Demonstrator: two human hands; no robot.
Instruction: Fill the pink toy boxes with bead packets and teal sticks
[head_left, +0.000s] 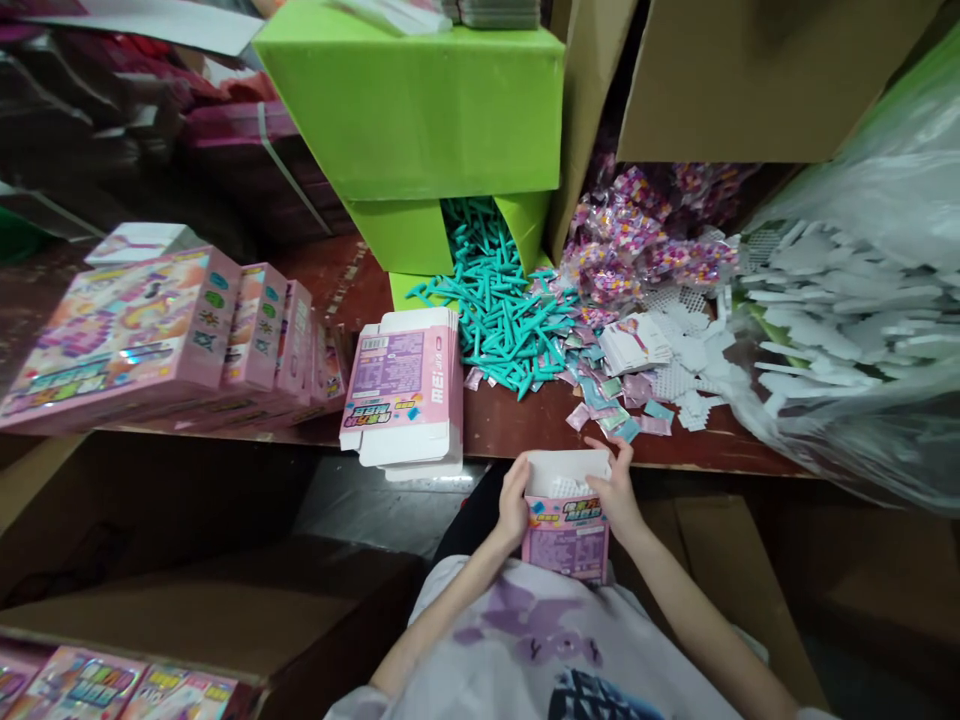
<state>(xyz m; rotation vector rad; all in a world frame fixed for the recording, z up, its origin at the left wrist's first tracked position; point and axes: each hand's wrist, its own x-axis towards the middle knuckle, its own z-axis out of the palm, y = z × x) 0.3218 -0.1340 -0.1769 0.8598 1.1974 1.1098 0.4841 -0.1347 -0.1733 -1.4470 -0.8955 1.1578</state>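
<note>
I hold a small pink box (568, 535) upright against my lap, its top flap open and white contents showing inside. My left hand (514, 505) grips its left side. My right hand (619, 490) grips its right side, fingers at the open flap. Just beyond, on the brown table's (517, 425) front edge, lie small coloured packets (611, 405), white grid pieces (679, 380) and a heap of teal plastic sticks (502, 310).
A stack of flat unfolded pink boxes (409, 390) lies left of my hands. Finished pink boxes (150, 335) stand in a row at far left. A green carton (420, 110), bagged beads (645, 235), a bag of white parts (847, 320) and brown cartons (187, 590) surround me.
</note>
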